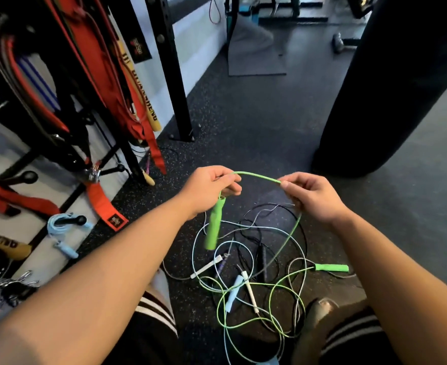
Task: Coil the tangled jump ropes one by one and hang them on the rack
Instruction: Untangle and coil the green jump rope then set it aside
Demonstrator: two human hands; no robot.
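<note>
Two hands grasp the green rope (256, 176): my left hand (208, 189) pinches the cord just above its dangling green handle (214, 225), my right hand (314, 199) pinches it further along, the span arched between them. Its remainder drops into the tangle (245, 275) on the floor (269, 114), the second green handle (331, 267) lying at the pile's right edge. Pulling hard now, I judge, would cinch those crossings into knots or drag other ropes along.

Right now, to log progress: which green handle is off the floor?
The green handle dangling under the left hand, which holds its cord; the other green handle lies on the floor to the right.
</note>
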